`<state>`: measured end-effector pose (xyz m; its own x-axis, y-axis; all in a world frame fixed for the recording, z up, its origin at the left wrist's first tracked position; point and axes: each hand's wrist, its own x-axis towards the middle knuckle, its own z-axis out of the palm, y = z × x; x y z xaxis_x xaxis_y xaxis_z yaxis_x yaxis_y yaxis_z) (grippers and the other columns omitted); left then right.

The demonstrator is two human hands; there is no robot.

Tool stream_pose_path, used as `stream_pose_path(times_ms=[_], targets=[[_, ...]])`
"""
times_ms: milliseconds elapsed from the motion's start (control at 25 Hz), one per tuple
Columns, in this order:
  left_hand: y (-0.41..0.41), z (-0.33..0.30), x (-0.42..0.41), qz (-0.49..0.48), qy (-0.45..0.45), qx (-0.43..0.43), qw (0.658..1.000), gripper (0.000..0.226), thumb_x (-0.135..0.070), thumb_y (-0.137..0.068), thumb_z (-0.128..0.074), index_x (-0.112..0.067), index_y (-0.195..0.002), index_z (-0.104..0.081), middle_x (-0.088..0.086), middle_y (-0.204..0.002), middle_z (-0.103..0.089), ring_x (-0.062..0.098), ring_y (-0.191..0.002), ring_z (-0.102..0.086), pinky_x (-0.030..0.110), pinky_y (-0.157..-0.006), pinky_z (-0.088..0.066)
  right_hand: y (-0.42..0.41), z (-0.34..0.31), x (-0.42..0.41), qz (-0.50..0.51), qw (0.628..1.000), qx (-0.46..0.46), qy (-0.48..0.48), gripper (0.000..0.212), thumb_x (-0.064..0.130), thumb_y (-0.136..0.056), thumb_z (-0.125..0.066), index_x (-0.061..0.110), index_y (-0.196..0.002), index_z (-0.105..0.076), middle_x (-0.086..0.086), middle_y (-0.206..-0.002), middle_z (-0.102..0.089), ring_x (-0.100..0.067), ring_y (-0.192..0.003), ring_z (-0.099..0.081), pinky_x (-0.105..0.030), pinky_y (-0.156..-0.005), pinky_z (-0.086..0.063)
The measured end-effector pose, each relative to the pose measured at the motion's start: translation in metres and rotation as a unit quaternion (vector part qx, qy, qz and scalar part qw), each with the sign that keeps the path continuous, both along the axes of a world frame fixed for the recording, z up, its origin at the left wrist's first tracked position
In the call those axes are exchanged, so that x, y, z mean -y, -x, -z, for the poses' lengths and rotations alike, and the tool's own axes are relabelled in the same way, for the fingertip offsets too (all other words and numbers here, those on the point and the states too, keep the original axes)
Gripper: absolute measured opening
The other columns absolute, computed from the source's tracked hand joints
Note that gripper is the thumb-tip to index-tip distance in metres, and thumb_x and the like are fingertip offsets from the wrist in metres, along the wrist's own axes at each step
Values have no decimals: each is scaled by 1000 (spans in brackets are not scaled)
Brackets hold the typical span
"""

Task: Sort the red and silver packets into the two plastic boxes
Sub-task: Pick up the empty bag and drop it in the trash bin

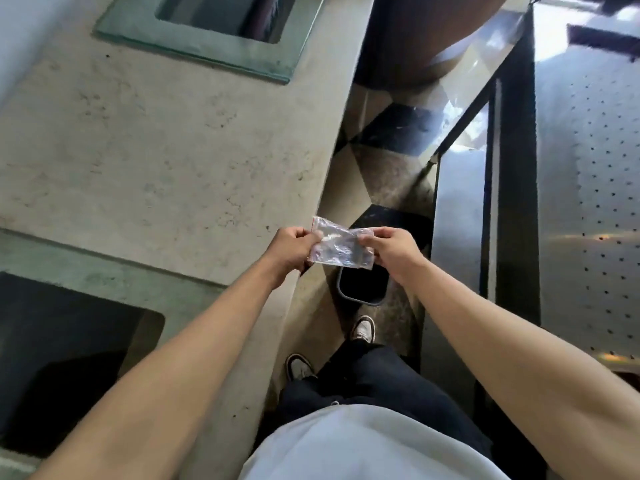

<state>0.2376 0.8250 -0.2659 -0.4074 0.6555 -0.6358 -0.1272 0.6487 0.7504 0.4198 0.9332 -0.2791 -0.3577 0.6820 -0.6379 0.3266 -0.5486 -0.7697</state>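
We see both hands pinching one clear packet (341, 245); left hand (292, 249) and right hand (391, 252) grip opposite ends

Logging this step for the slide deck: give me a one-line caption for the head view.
Both hands, left hand and right hand, hold a clear plastic bag above a dark bin on the floor.

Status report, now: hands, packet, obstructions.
Left hand and right hand both pinching one clear packet, held in the air above the dark bin on the floor. No sorting boxes in view. Nothing in the way.
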Motion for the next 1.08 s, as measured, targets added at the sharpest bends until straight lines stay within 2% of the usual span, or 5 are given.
stream_pose_path(times_ms=[120,320,720,920,1080], targets=[[-43,10,-55,15,9,-37,999,24,-18,-92,-65,4,-86,-70,11,-62,-58,22,-48,-49,24,-39,-40,-46,17,-30,78,997,20,13,9,12,-90,-72,4,-92,-75,-9,-76,-67,-8,-50,-61,-19,-47,-49],[-87,72,-102,9,77,-7,997,15,-12,-93,-64,1,-86,-69,8,-63,-58,14,-47,-54,26,-43,-50,-98,80,-69,122,989,40,74,10,15,-89,-73,5,-91,-74,-12,-79,-65,-16,-63,-54,-25,-57,-46],[-104,333,-150,4,172,43,984,20,-5,-97,-58,-14,-78,-60,8,-70,-63,17,-57,-59,25,-49,-51,-114,334,-97,100,976,155,115,8,7,-83,-72,11,-76,-76,2,-61,-66,-8,-52,-52,-21,-50,-42],[-112,436,-151,2,204,22,979,16,-4,-91,-59,-18,-83,-61,6,-73,-63,19,-62,-61,35,-66,-56,-110,444,-102,73,969,218,91,14,13,-79,-69,20,-70,-77,8,-72,-74,-8,-67,-65,-30,-69,-56],[-110,497,-153,33,215,12,976,9,-19,-76,-59,-22,-83,-63,6,-78,-68,24,-69,-63,47,-80,-58,-108,491,-101,27,966,244,82,21,26,-77,-68,23,-96,-76,6,-93,-77,-16,-92,-72,-43,-92,-58]])
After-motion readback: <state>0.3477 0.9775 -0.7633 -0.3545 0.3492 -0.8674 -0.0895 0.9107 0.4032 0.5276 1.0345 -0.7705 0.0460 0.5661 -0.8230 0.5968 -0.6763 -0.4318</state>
